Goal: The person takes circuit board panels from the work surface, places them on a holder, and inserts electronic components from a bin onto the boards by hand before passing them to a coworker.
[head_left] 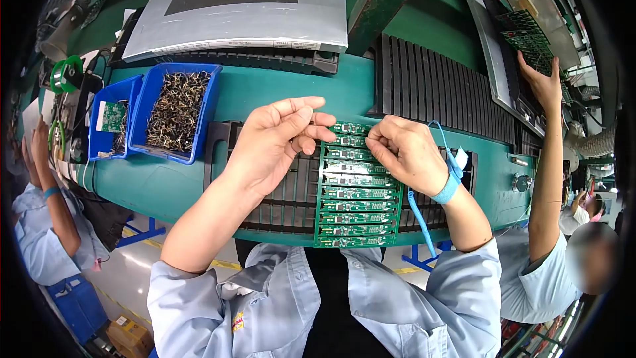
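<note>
A green panel of narrow circuit boards (pixel 358 193) lies on a black slotted rack (pixel 285 209) in front of me. My left hand (pixel 281 129) is at the panel's upper left corner, palm turned up, its fingers curled and partly apart, with nothing visible in them. At the upper right of the panel is my right hand (pixel 407 152), thumb and forefinger pressed together over the top boards; whatever they hold, if anything, is too small to make out. A blue wrist strap (pixel 448 189) with a coiled cord circles my right wrist.
Left of the rack stand a blue bin of small metal-legged parts (pixel 177 113) and a smaller blue bin (pixel 99 149). Black ribbed trays (pixel 437 86) and a framed plate (pixel 232 26) lie beyond. Co-workers' arms (pixel 551 159) reach in at both sides.
</note>
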A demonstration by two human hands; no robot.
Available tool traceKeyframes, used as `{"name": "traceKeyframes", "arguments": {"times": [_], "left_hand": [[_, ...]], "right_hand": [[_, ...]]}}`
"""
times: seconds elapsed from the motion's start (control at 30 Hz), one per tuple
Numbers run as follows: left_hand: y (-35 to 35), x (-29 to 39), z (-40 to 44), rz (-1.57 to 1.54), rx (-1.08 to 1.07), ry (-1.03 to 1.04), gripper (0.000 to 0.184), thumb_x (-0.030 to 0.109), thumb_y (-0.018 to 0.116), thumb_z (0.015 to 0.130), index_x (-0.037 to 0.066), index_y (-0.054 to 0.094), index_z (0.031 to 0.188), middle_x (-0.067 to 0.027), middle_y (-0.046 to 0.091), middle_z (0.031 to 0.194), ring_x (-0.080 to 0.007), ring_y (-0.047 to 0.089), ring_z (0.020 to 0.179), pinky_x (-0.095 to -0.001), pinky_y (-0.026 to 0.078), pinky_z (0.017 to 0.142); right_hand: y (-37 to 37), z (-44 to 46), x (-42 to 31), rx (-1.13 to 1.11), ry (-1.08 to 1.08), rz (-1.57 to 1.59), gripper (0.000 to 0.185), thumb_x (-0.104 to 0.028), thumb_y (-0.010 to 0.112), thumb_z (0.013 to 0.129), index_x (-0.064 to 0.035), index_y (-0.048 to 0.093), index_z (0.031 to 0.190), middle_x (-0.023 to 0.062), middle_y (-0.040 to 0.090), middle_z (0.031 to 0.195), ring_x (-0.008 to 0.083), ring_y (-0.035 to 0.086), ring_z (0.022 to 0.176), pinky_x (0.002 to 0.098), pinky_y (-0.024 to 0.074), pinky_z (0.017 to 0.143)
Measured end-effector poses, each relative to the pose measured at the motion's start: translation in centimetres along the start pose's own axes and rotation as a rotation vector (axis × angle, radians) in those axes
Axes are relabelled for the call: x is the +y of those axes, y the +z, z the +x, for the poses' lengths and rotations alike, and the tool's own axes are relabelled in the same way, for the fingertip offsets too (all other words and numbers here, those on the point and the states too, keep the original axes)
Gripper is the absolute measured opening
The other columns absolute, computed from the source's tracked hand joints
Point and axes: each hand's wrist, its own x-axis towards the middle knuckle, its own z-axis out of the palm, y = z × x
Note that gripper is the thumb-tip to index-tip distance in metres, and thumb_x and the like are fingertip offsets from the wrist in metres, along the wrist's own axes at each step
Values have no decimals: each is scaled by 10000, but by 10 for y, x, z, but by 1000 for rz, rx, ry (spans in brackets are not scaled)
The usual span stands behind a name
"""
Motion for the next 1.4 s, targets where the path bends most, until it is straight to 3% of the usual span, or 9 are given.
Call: {"name": "traceKeyframes", "arguments": {"times": [0.1, 0.23, 0.43, 0.6, 0.77, 0.9, 1.1, 1.27, 1.4], "left_hand": [[-2, 0, 0, -9, -22, -26, 223, 45, 508, 949, -67, 542, 1139, -165, 627, 1002, -157, 618, 836, -207, 493, 690], [-5, -6, 4, -103, 44, -1, 238, 63, 513, 954, -77, 536, 1145, -178, 640, 993, -177, 647, 827, -199, 499, 640], [1, -3, 1, -46, 55, 3, 245, 71, 532, 947, -78, 548, 1141, -171, 646, 981, -148, 646, 790, -164, 523, 656], [-3, 1, 1, -18, 30, -46, 247, 86, 528, 955, -80, 529, 1137, -166, 636, 968, -187, 653, 829, -203, 512, 659], [-21, -7, 6, -147, -210, -39, 242, 82, 520, 957, -84, 522, 1133, -191, 633, 1000, -220, 664, 892, -219, 535, 695], [3, -6, 3, -46, 97, 33, 241, 101, 516, 962, -81, 525, 1120, -196, 645, 968, -236, 683, 847, -216, 545, 640], [5, 0, -2, -39, 90, -4, 248, 97, 547, 942, -77, 545, 1119, -178, 663, 919, -205, 689, 849, -163, 537, 589], [-1, 0, -2, -19, 24, -26, 256, 98, 559, 935, -76, 548, 1122, -168, 664, 905, -201, 689, 822, -167, 543, 602], [-20, -3, 3, -167, -251, -50, 259, 104, 559, 935, -72, 553, 1125, -183, 666, 941, -213, 693, 825, -186, 563, 636]], "right_hand": [[3, 1, 1, 32, -39, -7, 93, -7, 615, 764, -10, 529, 727, 75, 541, 668, 223, 465, 504, 332, 392, 493], [4, 1, 0, 56, -54, -52, 61, 33, 617, 751, -1, 567, 752, 54, 526, 654, 178, 445, 491, 286, 375, 477], [5, 1, 1, 52, -72, -48, 70, 26, 623, 745, -8, 561, 753, 56, 526, 652, 178, 442, 484, 284, 370, 469], [5, 1, -3, 28, -24, -95, 70, 16, 627, 753, -9, 561, 752, 63, 539, 685, 192, 470, 518, 294, 391, 503], [7, 0, -11, 55, -120, -317, 70, 3, 609, 765, -9, 540, 771, 93, 537, 732, 253, 515, 567, 338, 439, 586], [4, -3, -13, 44, -155, -395, 53, 2, 607, 780, -6, 557, 796, 96, 534, 758, 253, 524, 596, 342, 446, 622], [6, -4, -6, 81, -69, -97, 45, 45, 603, 785, 11, 599, 814, 75, 559, 749, 223, 506, 592, 315, 424, 584], [10, -5, -5, 76, 12, -9, 49, 49, 609, 780, 11, 595, 809, 75, 553, 734, 218, 502, 596, 313, 425, 586], [14, -5, -4, 141, -17, -16, 53, 53, 610, 776, 10, 585, 794, 70, 538, 712, 208, 487, 587, 307, 416, 573]]}}
